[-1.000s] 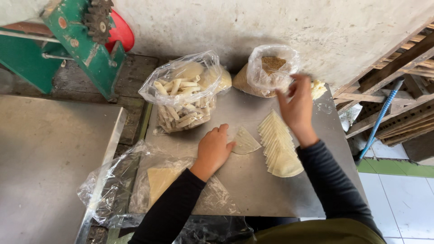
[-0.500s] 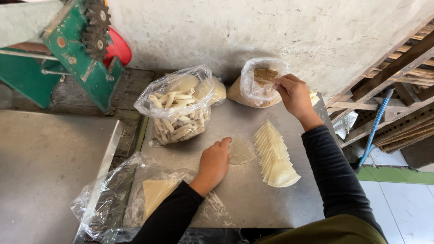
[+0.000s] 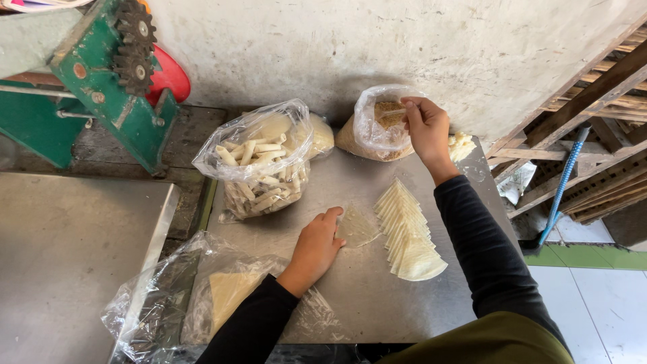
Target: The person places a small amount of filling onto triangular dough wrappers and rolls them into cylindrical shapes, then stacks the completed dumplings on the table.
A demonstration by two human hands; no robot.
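- The left hand (image 3: 317, 248) lies flat on the metal table (image 3: 364, 296), fingers spread, fingertips pressing the edge of a single thin wrapper (image 3: 356, 228); it grips nothing.
- The right hand (image 3: 426, 129) reaches into the open mouth of a clear bag of brown filling (image 3: 379, 125) at the back of the table, fingers pinched narrow around something small and pale that I cannot identify.
- A fanned row of wrappers (image 3: 408, 232) lies just right of the single wrapper.
- A bag of finished rolls (image 3: 259, 168) stands behind the left hand.
- A plastic bag of stacked wrappers (image 3: 226, 293) lies at the near left edge.
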